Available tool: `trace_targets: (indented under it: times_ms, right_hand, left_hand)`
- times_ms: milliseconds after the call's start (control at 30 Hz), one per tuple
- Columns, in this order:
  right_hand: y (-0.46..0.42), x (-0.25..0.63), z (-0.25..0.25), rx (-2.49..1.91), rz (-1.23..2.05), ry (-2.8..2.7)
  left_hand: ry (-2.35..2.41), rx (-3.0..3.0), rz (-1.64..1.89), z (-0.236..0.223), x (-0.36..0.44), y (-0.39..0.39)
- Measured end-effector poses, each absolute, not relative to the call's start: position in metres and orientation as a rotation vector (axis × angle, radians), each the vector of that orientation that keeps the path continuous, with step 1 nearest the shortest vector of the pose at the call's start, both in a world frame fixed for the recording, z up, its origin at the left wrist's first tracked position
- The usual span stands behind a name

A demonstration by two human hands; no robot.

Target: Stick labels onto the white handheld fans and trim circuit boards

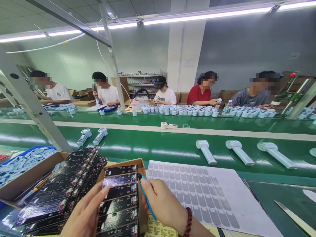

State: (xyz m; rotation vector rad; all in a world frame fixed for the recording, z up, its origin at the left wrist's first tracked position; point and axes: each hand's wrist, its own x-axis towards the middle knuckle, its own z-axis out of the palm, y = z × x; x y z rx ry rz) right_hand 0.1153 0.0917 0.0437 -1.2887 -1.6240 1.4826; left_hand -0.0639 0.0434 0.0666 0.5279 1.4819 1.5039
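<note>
In front of me is a black circuit board panel point(119, 210), split by lines into several strips. My left hand point(84, 210) grips its left side, the thumb lying on the face. My right hand point(164, 200) is closed around blue-handled cutting pliers point(148, 200), whose dark jaws touch or nearly touch the panel's right edge near the top; the exact contact is too small to tell. An open cardboard box point(140, 163) sits behind and below the panel. At left stands a tall stack of similar black panels point(56, 191).
A sheet of grey stickers point(197, 191) lies right of my hands, with a knife blade point(291, 210) farther right. Beyond runs a green conveyor belt point(153, 144) bearing pale blue handheld housings point(207, 152). A bin of blue parts point(24, 164) stands left. Several people sit opposite.
</note>
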Motion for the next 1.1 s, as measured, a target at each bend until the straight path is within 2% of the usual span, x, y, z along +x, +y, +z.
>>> trace_targets:
  times_ms: [133,333,500,733,933,1100]
  right_hand:
    - [0.096,0.113,0.041,-1.301,1.525,-1.58]
    - [0.107,0.104,0.044,-1.2,1.893,-1.306]
    - [0.114,0.099,0.043,-1.132,1.985,-1.22]
    - [0.122,0.104,0.041,-1.201,1.872,-1.364]
    - [0.114,0.113,0.044,-1.224,1.775,-1.619]
    - [0.098,0.118,0.056,-1.234,1.523,-1.862]
  left_hand:
    - [1.584,0.689,1.422,0.077,-0.065,0.074]
    - [1.444,0.35,1.203,0.053,-0.069,0.096]
    - [1.393,0.251,1.167,0.052,-0.057,0.088]
    - [1.303,0.203,1.139,0.061,-0.055,0.073]
    - [1.598,0.347,1.353,0.076,-0.056,0.067]
    - [1.595,0.293,1.356,0.075,-0.055,0.065]
